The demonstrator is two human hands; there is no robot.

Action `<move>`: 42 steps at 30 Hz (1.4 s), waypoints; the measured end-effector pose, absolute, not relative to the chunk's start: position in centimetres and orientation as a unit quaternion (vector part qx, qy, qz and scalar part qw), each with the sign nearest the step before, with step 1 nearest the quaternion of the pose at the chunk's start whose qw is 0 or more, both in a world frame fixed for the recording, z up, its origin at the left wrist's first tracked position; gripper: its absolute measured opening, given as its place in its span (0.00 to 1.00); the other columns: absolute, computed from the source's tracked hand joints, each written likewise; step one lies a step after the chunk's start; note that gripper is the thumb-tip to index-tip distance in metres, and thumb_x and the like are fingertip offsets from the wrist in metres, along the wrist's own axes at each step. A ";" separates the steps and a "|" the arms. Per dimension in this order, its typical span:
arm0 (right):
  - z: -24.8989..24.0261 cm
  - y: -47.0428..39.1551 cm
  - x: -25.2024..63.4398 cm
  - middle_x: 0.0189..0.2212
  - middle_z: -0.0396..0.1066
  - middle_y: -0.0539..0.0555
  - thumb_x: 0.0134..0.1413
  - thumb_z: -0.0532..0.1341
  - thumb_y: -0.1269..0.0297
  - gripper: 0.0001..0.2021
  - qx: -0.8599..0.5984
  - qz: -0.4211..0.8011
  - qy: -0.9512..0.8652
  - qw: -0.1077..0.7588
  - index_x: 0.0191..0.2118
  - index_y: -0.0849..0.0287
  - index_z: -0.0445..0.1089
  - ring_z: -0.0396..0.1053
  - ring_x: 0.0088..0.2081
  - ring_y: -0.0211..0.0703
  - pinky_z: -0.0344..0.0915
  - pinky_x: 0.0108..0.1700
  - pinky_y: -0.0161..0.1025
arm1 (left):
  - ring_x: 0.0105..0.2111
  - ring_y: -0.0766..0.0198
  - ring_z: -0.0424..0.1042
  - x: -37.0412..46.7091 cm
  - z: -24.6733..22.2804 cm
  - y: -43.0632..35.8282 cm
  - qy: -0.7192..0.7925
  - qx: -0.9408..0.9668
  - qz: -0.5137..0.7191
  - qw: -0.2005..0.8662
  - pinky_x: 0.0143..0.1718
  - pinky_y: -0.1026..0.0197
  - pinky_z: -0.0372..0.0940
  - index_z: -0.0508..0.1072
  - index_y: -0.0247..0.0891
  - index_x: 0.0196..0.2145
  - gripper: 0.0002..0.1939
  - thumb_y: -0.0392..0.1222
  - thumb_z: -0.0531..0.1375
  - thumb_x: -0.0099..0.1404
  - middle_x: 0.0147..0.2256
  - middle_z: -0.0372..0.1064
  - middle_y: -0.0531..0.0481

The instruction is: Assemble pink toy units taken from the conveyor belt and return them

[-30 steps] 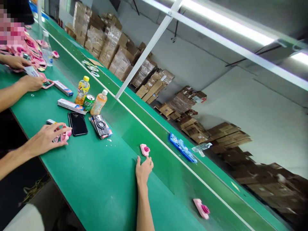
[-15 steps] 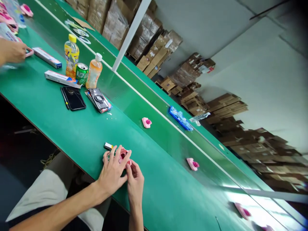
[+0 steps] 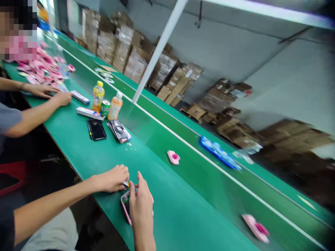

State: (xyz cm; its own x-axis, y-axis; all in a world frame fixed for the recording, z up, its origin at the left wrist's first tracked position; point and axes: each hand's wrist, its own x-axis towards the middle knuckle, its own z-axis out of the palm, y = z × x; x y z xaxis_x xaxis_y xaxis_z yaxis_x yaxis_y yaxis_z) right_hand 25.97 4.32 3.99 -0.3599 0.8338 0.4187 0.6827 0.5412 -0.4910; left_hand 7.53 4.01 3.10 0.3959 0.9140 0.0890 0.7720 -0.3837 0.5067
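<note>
My left hand is closed, its fingertips pinching a small silver battery with a yellow end, just above the green tabletop. To its right, my right hand grips an open pink toy camera casing, thumb and index finger raised. A pink rim and part of a green circuit board show on the casing's left side. The hand hides most of the rest, and blur hides fine detail.
A phone, boxes, a green can and drink bottles stand further left. Another person's hands work beside a pink heap. Pink toy cameras and a blue tray lie beyond.
My left hand has left the casing and moved to the battery, which lay on the table. My right hand stays at the casing. The view has swung left, bringing the other person into sight.
</note>
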 end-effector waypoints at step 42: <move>6.1 5.7 23.5 0.33 0.73 0.51 0.65 0.55 0.66 0.08 -0.393 0.292 -0.833 0.257 0.36 0.55 0.71 0.70 0.34 0.40 0.68 0.38 0.36 | 0.26 0.65 0.63 10.2 1.2 -1.4 0.504 0.457 0.526 0.511 0.30 0.64 0.58 0.69 0.38 0.33 0.18 0.53 0.53 0.73 0.27 0.66 0.54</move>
